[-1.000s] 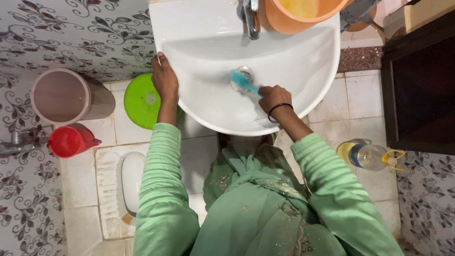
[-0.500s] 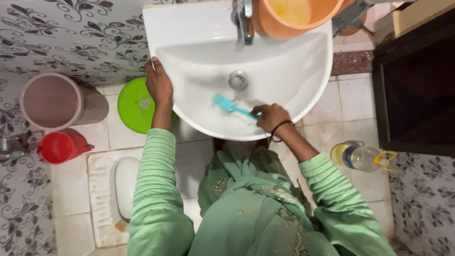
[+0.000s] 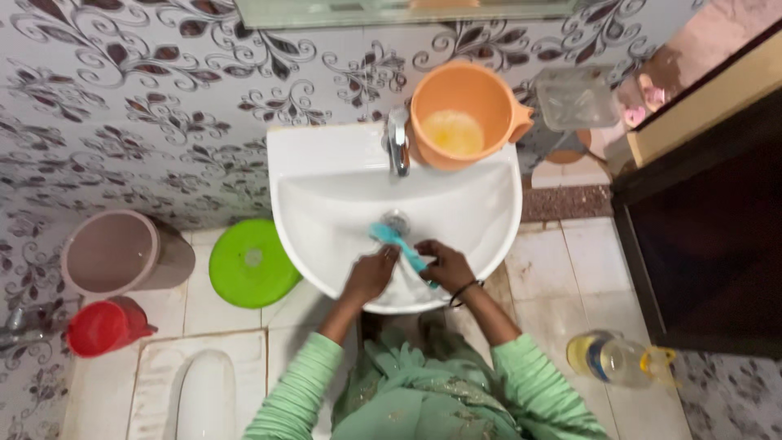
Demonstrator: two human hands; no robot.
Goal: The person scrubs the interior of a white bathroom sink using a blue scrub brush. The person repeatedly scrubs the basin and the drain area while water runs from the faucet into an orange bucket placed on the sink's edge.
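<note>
A white wall-hung washbasin [image 3: 309,163] fills the middle of the head view, with a chrome tap [image 3: 397,143] at its back and a drain below it. My right hand [image 3: 446,266] grips the handle of a teal scrub brush [image 3: 397,243], whose head rests beside the drain. My left hand [image 3: 371,275] is inside the bowl at its front, fingers touching the brush handle next to my right hand. An orange plastic mug [image 3: 460,114] with yellowish liquid stands on the basin's back right corner.
On the tiled floor to the left are a green round lid [image 3: 251,262], a brownish bucket [image 3: 114,254] and a red mug [image 3: 102,327]. A squat toilet pan [image 3: 199,391] lies lower left. A plastic bottle [image 3: 617,358] lies at right, beside a dark cabinet [image 3: 700,228].
My left hand left the basin's left rim and came into the bowl next to the brush. The brush moved back beside the drain. The camera pulled back and tilted up.
</note>
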